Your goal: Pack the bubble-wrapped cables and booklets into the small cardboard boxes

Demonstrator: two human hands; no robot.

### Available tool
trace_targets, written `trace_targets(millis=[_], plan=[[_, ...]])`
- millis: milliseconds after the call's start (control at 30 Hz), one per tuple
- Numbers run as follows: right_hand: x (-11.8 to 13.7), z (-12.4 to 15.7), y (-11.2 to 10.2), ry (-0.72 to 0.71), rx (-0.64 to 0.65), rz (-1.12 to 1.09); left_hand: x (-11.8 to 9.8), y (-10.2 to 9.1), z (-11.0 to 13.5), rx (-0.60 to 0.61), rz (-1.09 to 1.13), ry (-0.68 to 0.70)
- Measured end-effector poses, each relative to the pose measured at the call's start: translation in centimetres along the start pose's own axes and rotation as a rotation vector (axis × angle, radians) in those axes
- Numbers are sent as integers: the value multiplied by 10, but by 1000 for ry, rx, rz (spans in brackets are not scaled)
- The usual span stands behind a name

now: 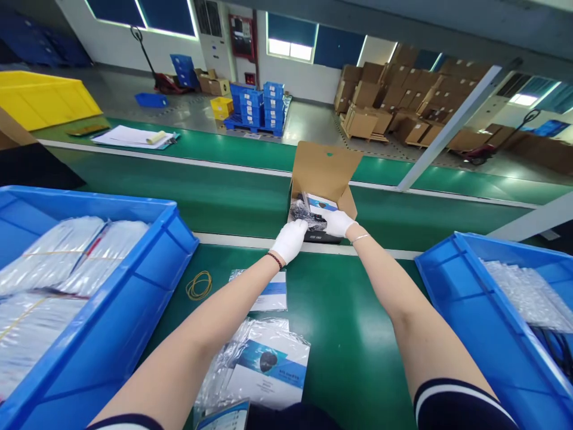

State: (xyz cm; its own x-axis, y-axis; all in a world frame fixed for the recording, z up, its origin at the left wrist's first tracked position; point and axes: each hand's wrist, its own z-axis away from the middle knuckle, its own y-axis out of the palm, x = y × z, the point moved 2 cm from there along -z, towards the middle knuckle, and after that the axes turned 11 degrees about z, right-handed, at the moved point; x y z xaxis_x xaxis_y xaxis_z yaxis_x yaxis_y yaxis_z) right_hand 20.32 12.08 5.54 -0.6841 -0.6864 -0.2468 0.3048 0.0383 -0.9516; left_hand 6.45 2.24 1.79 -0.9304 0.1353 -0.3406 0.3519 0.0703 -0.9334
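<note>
An open cardboard box [329,170] with its lid raised stands ahead of me on the conveyor line. Inside it lie a white-and-blue booklet [323,203] and a clear bag of dark parts, perhaps a cable [308,216]. My left hand [290,240], in a white glove, is closed at the box's front left, its fingertips on the bag's edge. My right hand [339,224], also gloved, reaches in from the right and grips the bag's other side. Some fingertips are hidden. Below my left forearm, bagged booklets [273,370] lie on the green surface.
At left stands a blue bin [154,263] of banded, bagged booklets; at right, another blue bin [465,286] holds bubble-wrapped packs. Yellow rubber bands [199,285] lie near the left bin. Papers [129,136] rest on the far ledge. A slanted metal post [447,131] rises at right.
</note>
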Motion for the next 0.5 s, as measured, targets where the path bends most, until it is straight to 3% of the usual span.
trace_targets(millis=[100,200,367,500], plan=[[-1,27,15,171,-124,-71,-3,8,10,38,-7,45],[-2,46,26,349,-113,-63,-4,13,17,87,-66,106],[-12,54,21,340,-59,-40,-17,13,12,146,-127,98],[-31,58,10,306,-64,7,-33,10,-10,236,-64,72]])
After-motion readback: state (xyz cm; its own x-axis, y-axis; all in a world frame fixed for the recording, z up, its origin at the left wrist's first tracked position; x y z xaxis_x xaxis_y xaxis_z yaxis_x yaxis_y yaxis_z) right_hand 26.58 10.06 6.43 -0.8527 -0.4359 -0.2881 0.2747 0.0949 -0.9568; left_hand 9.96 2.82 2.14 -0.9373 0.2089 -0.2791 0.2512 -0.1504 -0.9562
